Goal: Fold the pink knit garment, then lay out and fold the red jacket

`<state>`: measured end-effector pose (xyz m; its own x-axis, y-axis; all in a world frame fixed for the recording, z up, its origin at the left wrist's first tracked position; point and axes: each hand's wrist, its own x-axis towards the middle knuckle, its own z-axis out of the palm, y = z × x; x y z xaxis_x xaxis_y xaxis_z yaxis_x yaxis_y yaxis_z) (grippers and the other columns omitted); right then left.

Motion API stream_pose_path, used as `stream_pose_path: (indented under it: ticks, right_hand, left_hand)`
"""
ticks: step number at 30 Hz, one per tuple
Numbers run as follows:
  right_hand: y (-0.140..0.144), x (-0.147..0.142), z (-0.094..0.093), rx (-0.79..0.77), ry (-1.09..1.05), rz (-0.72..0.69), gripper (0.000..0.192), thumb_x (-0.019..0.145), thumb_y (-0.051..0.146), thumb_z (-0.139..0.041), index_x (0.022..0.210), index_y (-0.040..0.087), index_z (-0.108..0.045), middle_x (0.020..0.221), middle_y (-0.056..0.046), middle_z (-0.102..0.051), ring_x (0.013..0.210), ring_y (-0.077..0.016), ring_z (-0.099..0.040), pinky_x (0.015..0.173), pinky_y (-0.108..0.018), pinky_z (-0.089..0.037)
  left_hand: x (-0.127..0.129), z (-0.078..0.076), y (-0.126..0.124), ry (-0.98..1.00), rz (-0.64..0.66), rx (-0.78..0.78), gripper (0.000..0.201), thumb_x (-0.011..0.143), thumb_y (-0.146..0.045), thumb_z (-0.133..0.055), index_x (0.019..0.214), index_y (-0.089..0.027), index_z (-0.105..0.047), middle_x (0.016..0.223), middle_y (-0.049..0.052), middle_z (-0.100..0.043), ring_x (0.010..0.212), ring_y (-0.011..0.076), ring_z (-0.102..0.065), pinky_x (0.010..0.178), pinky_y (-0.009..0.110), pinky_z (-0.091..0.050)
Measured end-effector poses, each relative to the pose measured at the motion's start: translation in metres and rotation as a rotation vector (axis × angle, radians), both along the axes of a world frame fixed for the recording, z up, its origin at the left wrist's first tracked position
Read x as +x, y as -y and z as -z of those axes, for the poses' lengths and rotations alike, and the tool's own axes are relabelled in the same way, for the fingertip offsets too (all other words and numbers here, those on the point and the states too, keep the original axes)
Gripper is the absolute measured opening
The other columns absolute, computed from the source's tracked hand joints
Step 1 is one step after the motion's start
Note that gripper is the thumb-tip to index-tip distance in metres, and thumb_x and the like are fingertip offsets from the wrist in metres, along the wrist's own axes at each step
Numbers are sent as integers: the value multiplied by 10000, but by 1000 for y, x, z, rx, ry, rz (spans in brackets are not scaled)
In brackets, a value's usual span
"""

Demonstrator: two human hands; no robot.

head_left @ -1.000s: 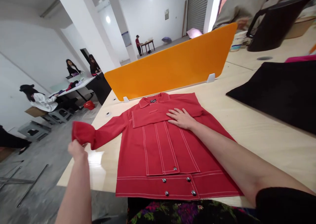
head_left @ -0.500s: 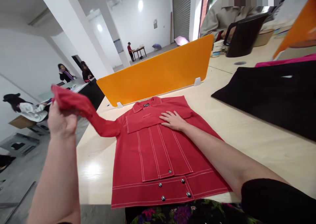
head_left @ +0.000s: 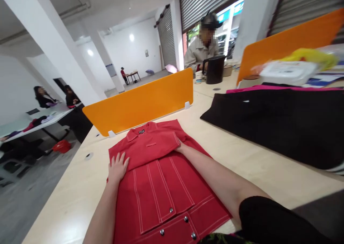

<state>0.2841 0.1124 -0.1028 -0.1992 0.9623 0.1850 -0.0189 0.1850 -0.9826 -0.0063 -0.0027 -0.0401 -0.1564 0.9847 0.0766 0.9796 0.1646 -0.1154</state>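
Note:
A red jacket [head_left: 150,186] with white stitching and silvery snap buttons lies front up on the pale table, its collar away from me. One sleeve [head_left: 153,147] is laid across the chest, its stitched cuff pointing right. At that cuff, my right hand [head_left: 181,146] is closed on the sleeve's end, with the fingers mostly hidden by cloth. My left hand [head_left: 118,167] rests flat, fingers spread, on the jacket's left side near the shoulder fold. The other sleeve is hidden beneath the upper one.
An orange divider [head_left: 142,104] stands behind the jacket. Folded black cloth [head_left: 274,122] lies on the right, with a white plastic box [head_left: 288,71] beyond it. Across the table, a person [head_left: 201,50] sits near a dark jug [head_left: 215,70]. The table edge [head_left: 64,161] runs along the left.
The raised sleeve has come down across the chest to the right. My left hand has let go of it and lies on the jacket; my right hand has shifted to the cuff. The view has turned right.

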Motion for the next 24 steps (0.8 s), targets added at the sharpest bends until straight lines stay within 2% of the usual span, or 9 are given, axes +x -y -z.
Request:
stream_pose_path:
  ticks: [3,6,8,11,14,18,21,24]
  right_hand:
    - [-5,8,-6,0,-64,49,403,901,460,-412,1047,186,-670,1040,-85,-715,1014,-269,-642,894,-429,-512]
    - [-10,23,-11,-16,-121,106,491,878,549,-414,1065,164,-656,1035,-88,-714,1022,-253,-640,934,-423,-486]
    - [-11,30,-11,-77,-193,85,516,862,574,-434,1048,148,-657,1024,-111,-714,998,-253,-651,931,-421,-486]
    - [-13,33,-8,-90,-192,29,426,770,479,-625,1051,160,-659,1036,-101,-713,982,-258,-656,930,-430,-486]
    - [-15,29,-4,70,-27,130,461,677,241,-706,1132,207,-641,1136,-52,-685,1084,-238,-614,1016,-413,-427]
    - [-23,26,0,311,57,255,511,747,135,-563,1250,218,-585,1282,-37,-606,1215,-190,-531,1089,-361,-355]
    - [-29,29,6,268,184,280,576,738,102,-555,1302,221,-548,1246,-46,-628,1159,-201,-577,1051,-377,-410]
    - [-32,31,13,189,314,309,629,726,136,-616,1344,171,-508,1230,-99,-632,1116,-248,-604,1012,-407,-447]
  left_hand:
    - [-12,30,5,-33,-32,52,520,922,-443,-273,1400,-295,-416,1485,129,-380,1350,344,-329,987,594,-355]
    - [-23,43,0,-48,-44,85,523,924,-435,-267,1410,-302,-404,1507,93,-351,1364,336,-302,1009,567,-343]
    - [-28,46,-4,-39,-55,91,531,924,-447,-264,1416,-300,-398,1516,78,-337,1369,339,-288,1021,559,-332]
    - [-32,50,-6,-22,-48,103,535,920,-477,-276,1420,-324,-387,1520,59,-332,1374,338,-276,1027,561,-325]
    - [-34,52,-6,-11,-47,114,530,916,-491,-292,1415,-340,-391,1522,52,-327,1376,342,-269,1025,558,-325]
    - [-34,54,-7,0,-62,113,539,915,-497,-303,1420,-328,-387,1523,61,-326,1373,347,-273,1020,546,-333]
    - [-33,54,-7,0,-80,110,539,919,-487,-297,1425,-318,-380,1527,61,-318,1372,353,-271,1020,541,-334]
    - [-29,54,-6,-7,-88,98,535,924,-469,-294,1428,-310,-376,1532,56,-309,1373,357,-267,1022,534,-334]
